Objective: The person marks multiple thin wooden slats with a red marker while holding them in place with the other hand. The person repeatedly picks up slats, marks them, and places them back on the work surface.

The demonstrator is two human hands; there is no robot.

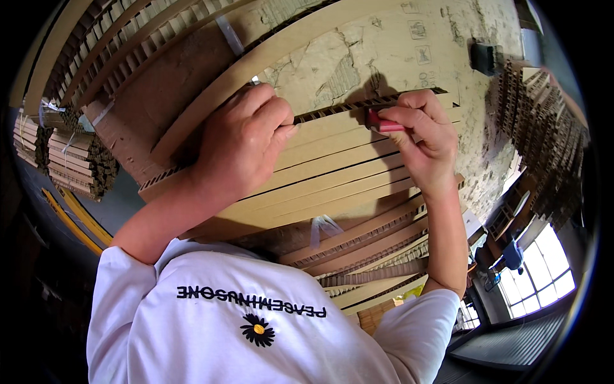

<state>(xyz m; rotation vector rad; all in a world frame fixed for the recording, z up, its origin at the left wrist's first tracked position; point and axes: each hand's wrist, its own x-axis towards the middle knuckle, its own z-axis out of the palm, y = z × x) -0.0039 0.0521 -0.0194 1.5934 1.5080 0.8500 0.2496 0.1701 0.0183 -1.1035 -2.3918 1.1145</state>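
Several tan cardboard strips with a honeycomb core (332, 153) lie side by side in front of me, their cut edges showing. My left hand (246, 137) is closed over the far edge of these strips, fingers curled and thumb pointing right; what it pinches, if anything, is hidden. A small white bit shows beside its knuckles. My right hand (425, 137) grips a small red tool (387, 124) with a dark end, at the right part of the farthest strip. The tool's exact kind is not clear. Its dark end is close to the strip's honeycomb edge.
A long curved cardboard strip (224, 89) lies beyond my left hand on a worn, torn cardboard sheet (332, 61). Bundled strips (70, 160) stand at left near a yellow bar (77, 217). Stacked honeycomb pieces (537, 121) and a dark block (483, 57) are at right.
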